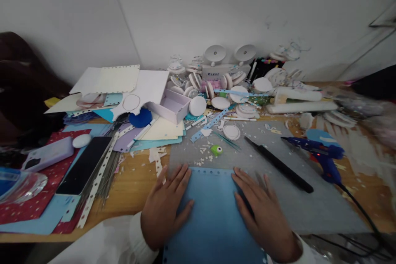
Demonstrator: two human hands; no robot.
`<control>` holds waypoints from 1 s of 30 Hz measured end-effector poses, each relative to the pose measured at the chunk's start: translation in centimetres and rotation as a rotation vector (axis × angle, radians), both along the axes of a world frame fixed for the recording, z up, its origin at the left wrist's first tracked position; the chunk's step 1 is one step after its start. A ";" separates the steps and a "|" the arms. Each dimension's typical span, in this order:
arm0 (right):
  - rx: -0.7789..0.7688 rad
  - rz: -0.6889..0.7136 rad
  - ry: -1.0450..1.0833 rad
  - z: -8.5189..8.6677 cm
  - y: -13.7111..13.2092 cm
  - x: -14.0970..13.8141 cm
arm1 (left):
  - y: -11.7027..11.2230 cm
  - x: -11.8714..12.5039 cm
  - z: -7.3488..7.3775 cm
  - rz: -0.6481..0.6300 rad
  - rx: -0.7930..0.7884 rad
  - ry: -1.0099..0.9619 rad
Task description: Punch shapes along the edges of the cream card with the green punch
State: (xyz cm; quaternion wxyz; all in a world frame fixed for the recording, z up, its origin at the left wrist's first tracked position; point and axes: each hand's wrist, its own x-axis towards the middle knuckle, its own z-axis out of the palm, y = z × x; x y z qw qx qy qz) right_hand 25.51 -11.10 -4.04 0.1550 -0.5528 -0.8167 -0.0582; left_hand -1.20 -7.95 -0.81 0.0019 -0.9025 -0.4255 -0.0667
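A blue sheet of paper (213, 214) with punched holes along its edges lies on a grey mat (309, 202) at the table's near edge. My left hand (165, 208) lies flat on the sheet's left side, fingers stretched out. On the right side rests my right hand (262, 214), also flat with fingers spread. Neither hand holds anything; both press on the paper.
A black craft knife (278, 164) and a blue glue gun (321, 154) lie on the mat to the right. A small green punch (216, 149) sits ahead. Phones (83, 165), coloured papers and a purple box (173, 105) crowd the left; white foam discs (221, 102) fill the back.
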 end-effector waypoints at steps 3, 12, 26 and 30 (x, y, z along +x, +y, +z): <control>0.023 0.098 0.013 0.3 -0.6 0.1 | 1.2 -0.9 -0.1 0.002 -0.024 0.021; 0.098 0.179 0.028 0.0 -3.2 -2.1 | 5.1 -5.3 2.2 -0.079 -0.012 0.138; 0.155 0.093 0.130 -1.2 -3.2 -2.8 | 8.6 -6.6 0.7 0.006 -0.020 -0.065; 0.173 0.070 0.156 -1.3 -3.1 -3.1 | 8.8 -5.8 1.2 -0.041 -0.022 -0.015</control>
